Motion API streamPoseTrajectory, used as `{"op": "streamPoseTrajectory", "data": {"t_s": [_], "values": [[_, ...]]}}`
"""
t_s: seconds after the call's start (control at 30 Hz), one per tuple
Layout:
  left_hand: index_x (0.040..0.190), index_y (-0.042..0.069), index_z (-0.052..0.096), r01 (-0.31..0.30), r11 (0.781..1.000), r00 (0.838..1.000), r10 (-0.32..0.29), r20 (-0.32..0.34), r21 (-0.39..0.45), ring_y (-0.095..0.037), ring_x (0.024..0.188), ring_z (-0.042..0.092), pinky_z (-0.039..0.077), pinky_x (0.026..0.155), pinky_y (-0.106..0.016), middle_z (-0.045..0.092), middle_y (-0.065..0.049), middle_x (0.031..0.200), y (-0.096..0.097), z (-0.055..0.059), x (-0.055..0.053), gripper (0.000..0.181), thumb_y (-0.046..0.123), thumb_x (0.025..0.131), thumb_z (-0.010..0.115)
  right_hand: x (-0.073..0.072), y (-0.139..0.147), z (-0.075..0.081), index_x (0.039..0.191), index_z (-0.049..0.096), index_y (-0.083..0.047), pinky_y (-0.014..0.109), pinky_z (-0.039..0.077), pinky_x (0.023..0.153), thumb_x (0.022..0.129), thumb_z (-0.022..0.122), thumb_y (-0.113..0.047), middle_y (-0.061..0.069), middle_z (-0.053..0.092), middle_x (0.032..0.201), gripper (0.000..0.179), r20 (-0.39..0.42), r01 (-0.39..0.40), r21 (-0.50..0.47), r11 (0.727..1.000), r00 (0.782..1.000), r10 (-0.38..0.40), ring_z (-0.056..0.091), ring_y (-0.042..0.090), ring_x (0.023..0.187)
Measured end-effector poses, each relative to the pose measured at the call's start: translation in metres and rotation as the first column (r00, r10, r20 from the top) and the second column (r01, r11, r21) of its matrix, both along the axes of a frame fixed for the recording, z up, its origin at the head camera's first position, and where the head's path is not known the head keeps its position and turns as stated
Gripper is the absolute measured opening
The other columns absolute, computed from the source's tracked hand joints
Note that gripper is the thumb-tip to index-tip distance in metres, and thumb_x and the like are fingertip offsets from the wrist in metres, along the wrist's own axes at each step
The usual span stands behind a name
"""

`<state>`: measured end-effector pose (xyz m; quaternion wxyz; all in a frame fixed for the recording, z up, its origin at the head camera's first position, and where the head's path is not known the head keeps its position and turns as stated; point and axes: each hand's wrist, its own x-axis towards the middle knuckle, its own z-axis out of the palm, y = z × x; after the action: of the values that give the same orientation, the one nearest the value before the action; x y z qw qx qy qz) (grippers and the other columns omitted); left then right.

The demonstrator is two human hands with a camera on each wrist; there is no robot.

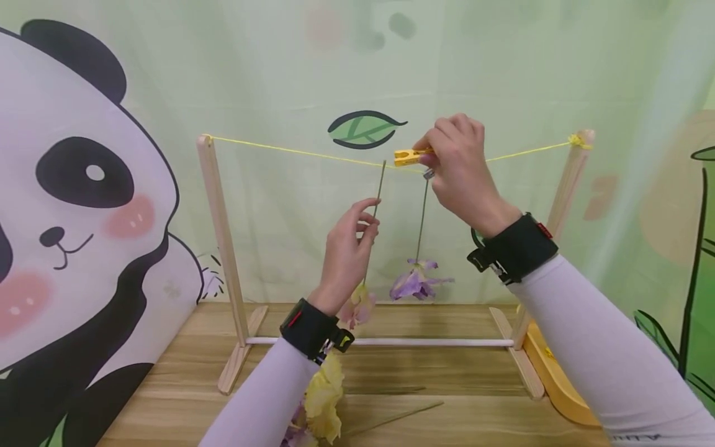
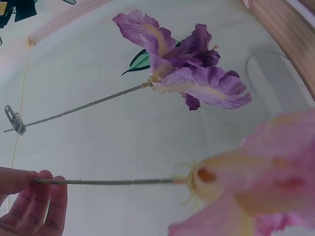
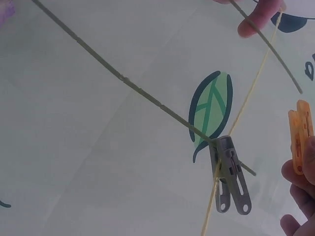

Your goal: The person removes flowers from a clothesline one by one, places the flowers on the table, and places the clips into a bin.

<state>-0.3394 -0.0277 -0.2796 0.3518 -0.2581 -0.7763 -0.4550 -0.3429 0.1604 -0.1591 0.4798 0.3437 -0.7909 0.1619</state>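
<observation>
The left hand (image 1: 347, 251) pinches the stem (image 1: 382, 180) of a pink flower (image 1: 357, 308) hanging below it. The right hand (image 1: 460, 171) grips a yellow clothespin (image 1: 405, 158) near the stem's tip; beneath that hand hangs a purple flower (image 1: 418, 284) (a grey clothespin (image 3: 237, 182) holds it to the string (image 1: 290, 149)).

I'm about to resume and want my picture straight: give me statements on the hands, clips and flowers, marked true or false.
1. The right hand holds a yellow clip. True.
2. A grey clip pins the purple flower's stem to the string. True.
3. The left hand grips the purple flower. False: it holds the pink flower's stem.
4. The yellow clip is clamped on the string. False: fingers hold it apart.
5. The purple flower's blossom hangs below the grey clip. True.
</observation>
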Motion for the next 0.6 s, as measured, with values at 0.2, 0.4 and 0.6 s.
{"op": "streamPoseTrajectory", "data": {"t_s": [0.2, 0.4, 0.6], "values": [[0.131, 0.017, 0.054, 0.001, 1.000, 0.999, -0.002, -0.049, -0.011, -0.015, 0.088, 0.061, 0.055, 0.072, -0.031, 0.063, -0.005, 0.097, -0.004, -0.003, 0.010, 0.037, 0.007, 0.096, 0.057, 0.007, 0.005, -0.006, 0.095, 0.065, 0.001, 0.051, 0.024, 0.096, 0.089, 0.063, 0.002, 0.013, 0.053, 0.085, 0.007, -0.010, -0.033, -0.053, 0.998, 0.999, 0.032, 0.040, 0.032, 0.099], [0.130, 0.017, 0.056, 0.007, 0.999, 0.995, -0.010, -0.096, -0.032, -0.014, 0.089, 0.061, 0.055, 0.070, -0.030, 0.062, -0.004, 0.098, -0.006, -0.008, 0.021, 0.035, 0.008, 0.097, 0.057, 0.012, 0.010, -0.015, 0.105, 0.065, 0.000, 0.051, 0.022, 0.098, 0.091, 0.062, -0.006, 0.014, 0.051, 0.088, 0.016, -0.019, -0.055, -0.104, 0.993, 0.998, 0.054, 0.039, 0.032, 0.105], [0.131, 0.017, 0.057, 0.001, 0.997, 0.991, -0.011, -0.135, -0.072, -0.013, 0.089, 0.061, 0.054, 0.070, -0.030, 0.063, -0.004, 0.096, -0.008, -0.014, 0.028, 0.035, 0.009, 0.097, 0.057, 0.016, 0.018, -0.024, 0.111, 0.064, -0.001, 0.052, 0.022, 0.099, 0.093, 0.062, -0.013, 0.016, 0.054, 0.095, 0.022, -0.020, -0.071, -0.159, 0.985, 0.997, 0.069, 0.039, 0.034, 0.107]]}}
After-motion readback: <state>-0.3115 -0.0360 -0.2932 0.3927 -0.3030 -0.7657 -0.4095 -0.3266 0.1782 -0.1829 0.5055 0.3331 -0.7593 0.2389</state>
